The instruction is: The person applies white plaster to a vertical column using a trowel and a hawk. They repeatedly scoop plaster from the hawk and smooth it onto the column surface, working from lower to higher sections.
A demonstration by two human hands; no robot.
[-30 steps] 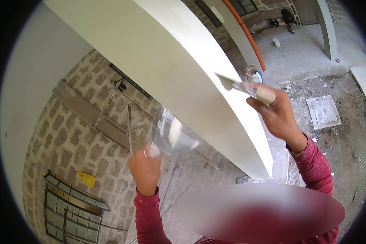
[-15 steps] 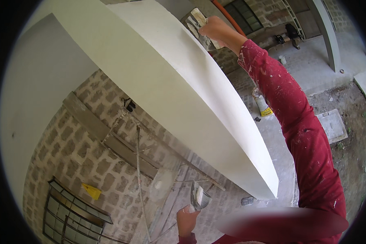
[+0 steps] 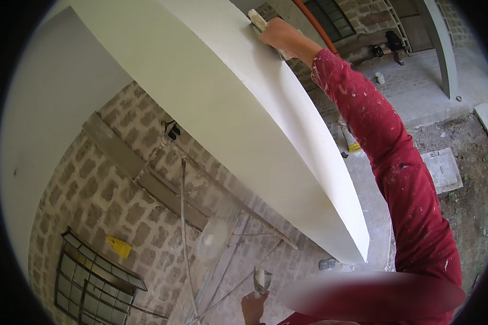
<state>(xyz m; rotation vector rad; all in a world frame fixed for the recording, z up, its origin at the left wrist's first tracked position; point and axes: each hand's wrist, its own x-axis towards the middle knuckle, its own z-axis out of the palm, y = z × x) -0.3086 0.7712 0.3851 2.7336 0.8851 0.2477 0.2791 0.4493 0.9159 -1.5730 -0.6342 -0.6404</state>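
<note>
My right hand [image 3: 282, 37], at the end of an outstretched arm in a paint-spotted red sleeve, grips the pale handle of a finishing trowel [image 3: 257, 20]. The trowel's blade lies against or very close to the side of a long white beam [image 3: 265, 92]; my fingers and the steep angle hide most of it. Low in the view, my left hand [image 3: 252, 306] is closed around a putty knife [image 3: 262, 278], its blade pointing up with whitish paste on it. That hand is below the beam, apart from it.
Wooden poles [image 3: 184, 200] of a scaffold stand below the beam, before a stone-block wall [image 3: 92, 187] with a barred window [image 3: 95, 287]. A yellow-and-white container [image 3: 353, 146] sits on the ground beyond my right arm. Farther off are a grey post [image 3: 443, 65] and a concrete slab [image 3: 442, 169].
My right hand has brought the trowel over to the beam's side, and its paste-smeared face has turned out of sight. My left hand with the putty knife has dropped slightly lower.
</note>
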